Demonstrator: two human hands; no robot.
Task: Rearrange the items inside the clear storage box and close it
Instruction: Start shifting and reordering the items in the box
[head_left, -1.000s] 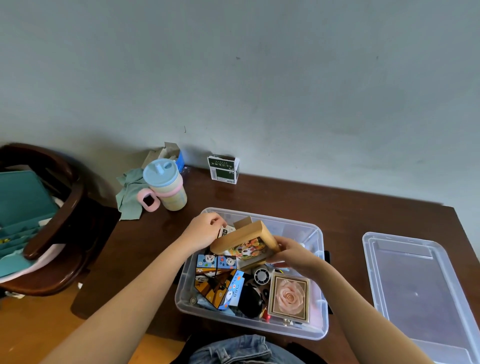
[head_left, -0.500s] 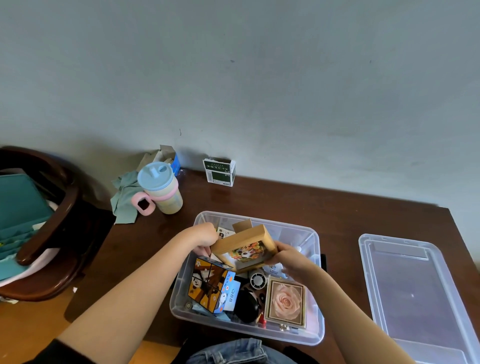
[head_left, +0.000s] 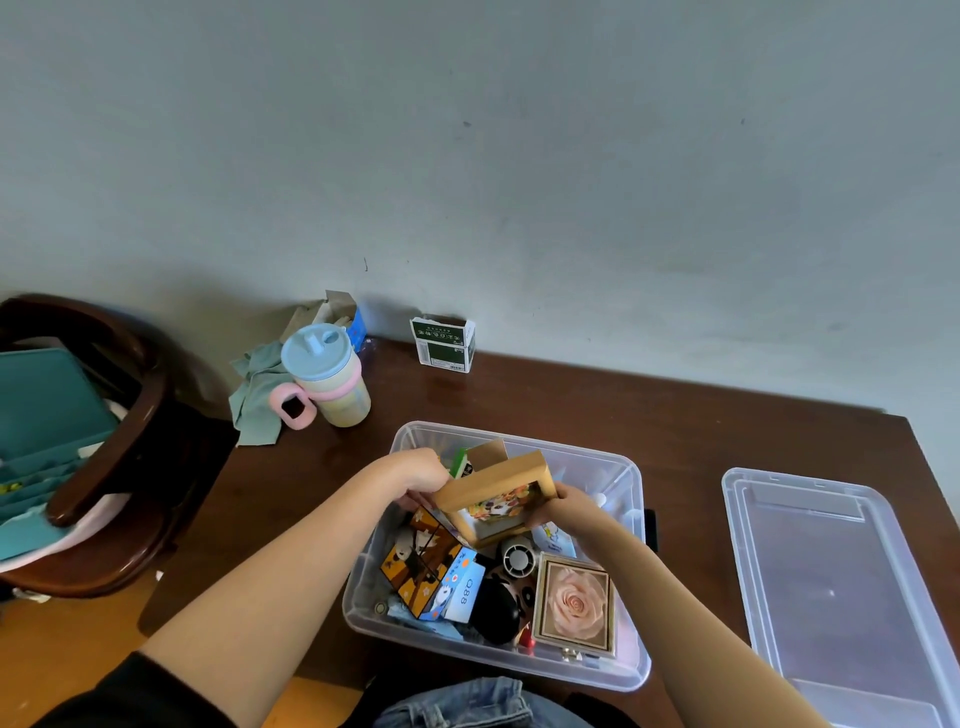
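A clear storage box (head_left: 631, 470) stands open on the brown table, full of small items. Over its middle, my left hand (head_left: 415, 475) and my right hand (head_left: 563, 506) both grip a wooden picture frame (head_left: 493, 496) with a colourful picture, held tilted. Below it lie a folded orange-and-black picture cube (head_left: 423, 561), a black rounded object (head_left: 496, 610), a small round fan (head_left: 517, 556) and a rose picture in a gold frame (head_left: 574, 603). The box's clear lid (head_left: 841, 587) lies flat on the table to the right.
A pastel cup with a blue lid (head_left: 327, 382) and a green cloth (head_left: 254, 400) sit at the table's back left. A green-and-white carton (head_left: 442, 344) stands by the wall. A dark wooden chair (head_left: 104, 441) with teal items is at the left.
Both hands have lowered the wooden frame a little and drawn it nearer the box's middle. The picture cube beneath has tipped toward the box's left wall.
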